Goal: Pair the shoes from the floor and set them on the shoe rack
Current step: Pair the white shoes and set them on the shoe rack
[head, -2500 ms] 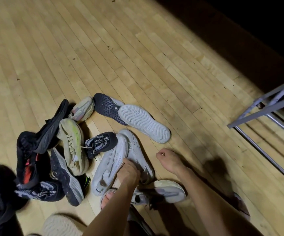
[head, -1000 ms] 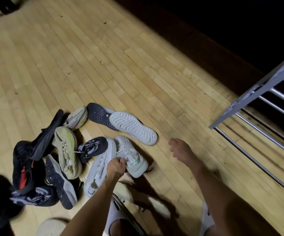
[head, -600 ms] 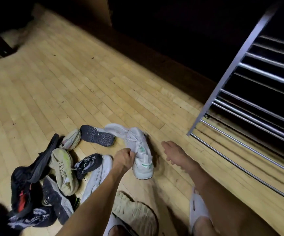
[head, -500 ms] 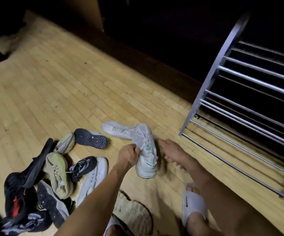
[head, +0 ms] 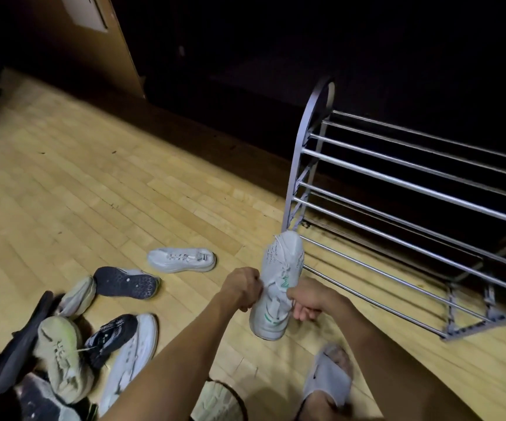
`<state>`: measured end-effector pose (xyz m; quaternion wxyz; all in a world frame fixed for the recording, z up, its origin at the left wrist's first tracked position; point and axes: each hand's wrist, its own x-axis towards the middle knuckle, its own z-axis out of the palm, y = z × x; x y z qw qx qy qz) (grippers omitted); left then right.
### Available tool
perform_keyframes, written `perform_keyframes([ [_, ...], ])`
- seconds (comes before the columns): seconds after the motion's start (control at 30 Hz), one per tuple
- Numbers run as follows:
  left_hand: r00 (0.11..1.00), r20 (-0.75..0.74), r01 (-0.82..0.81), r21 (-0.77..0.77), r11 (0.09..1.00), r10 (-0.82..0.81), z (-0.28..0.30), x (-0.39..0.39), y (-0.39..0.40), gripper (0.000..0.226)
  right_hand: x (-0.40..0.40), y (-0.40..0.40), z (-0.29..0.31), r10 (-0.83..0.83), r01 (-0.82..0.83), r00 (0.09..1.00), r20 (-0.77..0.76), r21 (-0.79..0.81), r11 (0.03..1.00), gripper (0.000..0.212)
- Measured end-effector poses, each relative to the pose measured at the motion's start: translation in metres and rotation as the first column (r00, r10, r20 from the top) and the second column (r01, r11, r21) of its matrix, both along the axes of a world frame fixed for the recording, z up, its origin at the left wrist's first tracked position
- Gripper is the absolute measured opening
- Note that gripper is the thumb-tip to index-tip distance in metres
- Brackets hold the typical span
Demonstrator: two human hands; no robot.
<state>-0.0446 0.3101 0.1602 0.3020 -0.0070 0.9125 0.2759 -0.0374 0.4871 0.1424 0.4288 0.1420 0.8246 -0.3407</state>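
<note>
A white sneaker with green marks [head: 280,275] hangs above the floor, toe pointing away toward the rack. My left hand [head: 243,287] grips its left side and my right hand [head: 309,299] grips its right side near the collar. A second white sneaker [head: 182,259] lies upright on the floor to the left. The grey metal shoe rack [head: 397,208] stands at the right with bare bars. A pile of shoes lies at the lower left: a dark-soled one [head: 125,282], a pale yellow-green one [head: 62,357], a black one [head: 112,332] and a white one [head: 130,360].
My foot in a grey slide sandal [head: 327,381] stands on the wooden floor [head: 94,189] at the bottom right. A dark wall and a wooden door panel [head: 94,41] lie beyond the floor. Black shoes [head: 9,369] fill the bottom left corner.
My left hand lifted the white sneaker with green marks off the pile and carried it right toward the rack. My right hand came in and took hold of it too. The view swung right.
</note>
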Motion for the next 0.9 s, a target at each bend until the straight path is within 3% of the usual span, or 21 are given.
perform_keyframes([
  [0.13,0.999,0.015,0.036,-0.091,0.995,-0.035,-0.033,-0.012,0.014,0.025,-0.024,0.014,-0.025,0.085,-0.088,0.988,0.126,0.023,0.996,0.030],
  [0.33,0.998,0.051,0.046,-0.112,0.993,-0.041,-0.074,-0.053,0.040,0.018,-0.074,0.038,-0.057,0.060,-0.059,0.986,0.158,-0.005,0.998,0.025],
  [0.4,0.994,0.099,0.057,-0.085,0.995,-0.048,-0.089,-0.066,0.048,0.021,-0.086,0.047,-0.070,0.058,-0.059,0.983,0.172,-0.003,0.998,0.024],
  [0.57,0.975,0.180,-0.144,0.089,0.986,0.127,-0.134,-0.075,0.058,0.024,-0.096,0.068,-0.101,-0.018,0.015,0.990,0.138,0.022,1.000,0.029],
  [0.77,0.975,0.221,0.032,-0.030,0.999,-0.024,-0.153,-0.077,0.073,0.014,-0.092,0.081,-0.121,-0.022,0.022,0.993,0.118,-0.004,1.000,0.026],
  [0.9,0.914,0.272,0.348,-0.142,0.927,-0.301,-0.153,-0.073,0.075,0.014,-0.083,0.080,-0.122,0.018,-0.022,0.989,0.148,0.024,0.999,0.023],
])
